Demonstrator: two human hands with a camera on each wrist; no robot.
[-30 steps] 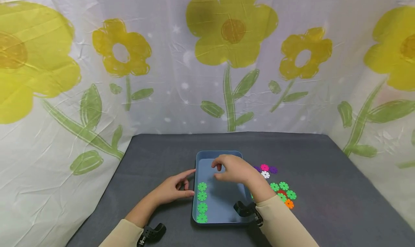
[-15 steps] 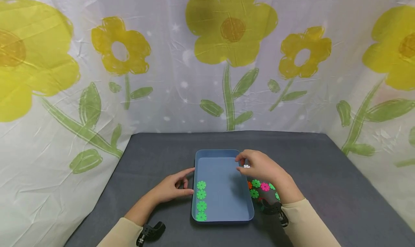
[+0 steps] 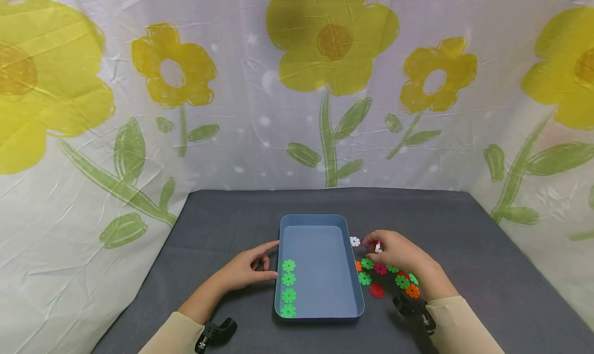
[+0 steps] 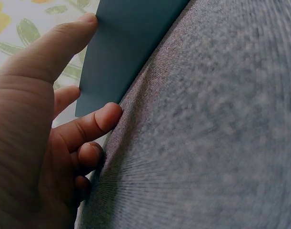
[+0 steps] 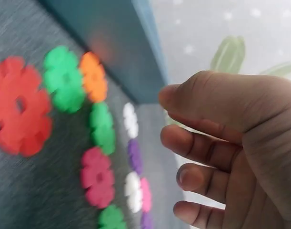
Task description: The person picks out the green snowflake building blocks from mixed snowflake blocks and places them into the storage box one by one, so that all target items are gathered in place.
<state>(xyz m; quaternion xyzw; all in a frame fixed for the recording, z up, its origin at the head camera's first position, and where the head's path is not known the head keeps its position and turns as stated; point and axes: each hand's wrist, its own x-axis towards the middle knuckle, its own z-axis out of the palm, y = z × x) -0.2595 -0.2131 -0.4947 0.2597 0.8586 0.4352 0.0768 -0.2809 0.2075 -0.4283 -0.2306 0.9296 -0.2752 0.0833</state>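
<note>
My left hand (image 3: 248, 266) lies beside the blue tray (image 3: 320, 271), its index fingertip and thumb touching the tray's left side; the other fingers are bent, and the left wrist view shows nothing gripped. Four-cornered and shallow, the tray holds a column of several green notched plastic discs (image 3: 289, 279) along its left edge. To its right, my right hand (image 3: 396, 248) hovers over loose discs, partly hiding them. Its fingers (image 5: 197, 145) are loosely bent and apart from the thumb, with nothing between them. Near it are a white disc (image 3: 355, 241), a red disc (image 5: 21, 105) and an orange disc (image 5: 93, 76).
More green discs (image 3: 364, 278) and another orange disc (image 3: 412, 291) lie on the dark grey cloth (image 3: 223, 214) right of the tray. A flower-printed curtain (image 3: 241, 111) stands behind the table. Each wrist wears a black camera mount (image 3: 218, 335).
My right hand has moved from above the tray rightward to the loose discs, uncovering the tray's interior. The left hand has stayed against the tray, and the green column looks the same.
</note>
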